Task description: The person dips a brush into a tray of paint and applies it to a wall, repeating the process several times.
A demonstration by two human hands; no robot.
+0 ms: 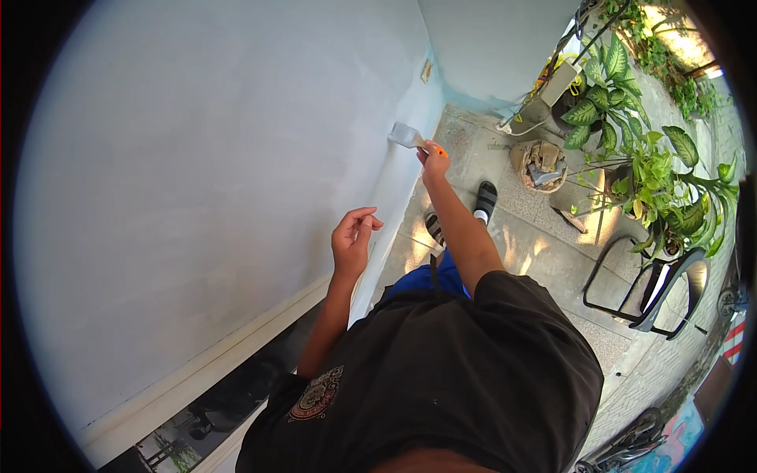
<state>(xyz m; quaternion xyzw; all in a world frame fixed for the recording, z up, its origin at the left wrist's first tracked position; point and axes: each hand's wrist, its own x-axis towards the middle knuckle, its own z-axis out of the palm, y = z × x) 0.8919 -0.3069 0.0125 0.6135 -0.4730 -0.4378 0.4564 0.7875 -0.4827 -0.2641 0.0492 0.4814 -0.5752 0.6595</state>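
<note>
My right hand is closed around the handle of a paintbrush with an orange handle end. The brush's wide, pale-coated bristles lie against the lower part of a light blue-grey wall, near its corner. My left hand is raised close to the same wall, empty, with its fingers loosely bent and apart. Along the wall's foot, a brighter pale-blue strip runs beside the brush.
A bucket or sack with crumpled material stands on the tiled floor. Potted leafy plants and a black-framed chair are on the right. Cables hang by a box at the wall's end. My sandalled foot is below.
</note>
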